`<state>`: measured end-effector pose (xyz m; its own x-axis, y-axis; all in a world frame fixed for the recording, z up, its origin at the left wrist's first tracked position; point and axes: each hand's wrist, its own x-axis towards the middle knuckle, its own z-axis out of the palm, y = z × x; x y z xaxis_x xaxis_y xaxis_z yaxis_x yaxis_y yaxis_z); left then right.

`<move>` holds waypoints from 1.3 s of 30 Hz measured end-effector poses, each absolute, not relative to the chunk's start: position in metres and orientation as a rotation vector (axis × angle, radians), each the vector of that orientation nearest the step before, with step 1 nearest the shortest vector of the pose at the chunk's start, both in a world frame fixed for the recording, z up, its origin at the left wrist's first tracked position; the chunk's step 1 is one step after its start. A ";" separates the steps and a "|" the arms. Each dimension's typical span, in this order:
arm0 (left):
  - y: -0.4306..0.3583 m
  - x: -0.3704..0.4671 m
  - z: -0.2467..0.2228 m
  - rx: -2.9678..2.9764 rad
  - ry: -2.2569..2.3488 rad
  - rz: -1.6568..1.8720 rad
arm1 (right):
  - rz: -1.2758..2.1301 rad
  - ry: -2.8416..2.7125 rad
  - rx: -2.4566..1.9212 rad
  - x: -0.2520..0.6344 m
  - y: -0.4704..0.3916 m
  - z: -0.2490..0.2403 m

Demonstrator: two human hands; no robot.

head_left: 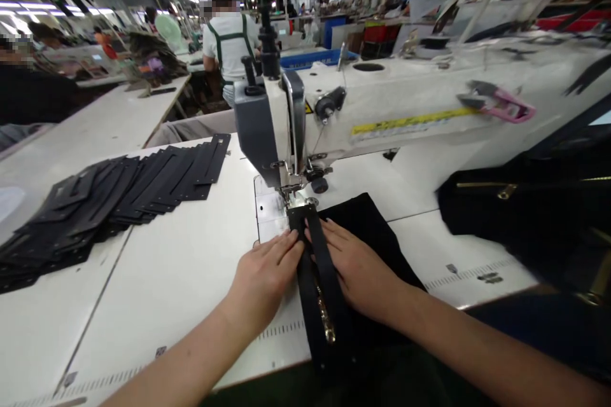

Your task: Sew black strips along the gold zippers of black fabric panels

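A long black panel [305, 305] with a slot and a gold zipper pull [327, 324] lies on black fabric [377, 248]. Its far end sits at the needle and presser foot [291, 194] of a white sewing machine [405, 95]. My left hand [265, 273] rests flat on the panel's left edge, with its fingertips just in front of the foot. From the other side, my right hand [358, 267] lies with fingers stretched along the panel's right strip. Some of its fingertips reach the slot, partly hidden by the strip. Both hands are open, pressing rather than gripping.
Overlapping black slotted pieces [119, 197] are spread on the white table at left. Black fabric with a gold zipper [506, 191] lies at right. Pink-handled snippers [510, 105] are on the machine arm. A person in a white shirt [229, 41] is ahead, among other workstations.
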<state>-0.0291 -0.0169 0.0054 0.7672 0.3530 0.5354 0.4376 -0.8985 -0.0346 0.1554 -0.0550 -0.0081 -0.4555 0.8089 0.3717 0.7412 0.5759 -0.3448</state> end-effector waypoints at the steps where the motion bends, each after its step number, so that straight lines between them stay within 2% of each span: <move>1: -0.016 -0.027 0.004 -2.809 -0.643 -0.764 | 0.191 -2.291 -1.243 0.156 -0.055 -0.008; 7: -0.018 -0.028 0.008 -2.870 -0.714 -0.593 | 0.240 -2.224 -1.232 0.159 -0.054 -0.009; 18: -0.010 -0.031 0.003 -2.885 -0.638 -0.556 | 0.078 -2.124 -1.407 0.152 -0.055 -0.011; 39: 0.014 -0.055 0.000 -2.913 -0.572 -0.313 | 0.136 -2.077 -1.373 0.156 -0.054 -0.011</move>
<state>-0.0546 0.0142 -0.0004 0.9052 0.3552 0.2334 0.3879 -0.9149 -0.1119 0.1564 -0.0538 -0.0105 -0.2520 0.8573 0.4489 0.7915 0.4495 -0.4141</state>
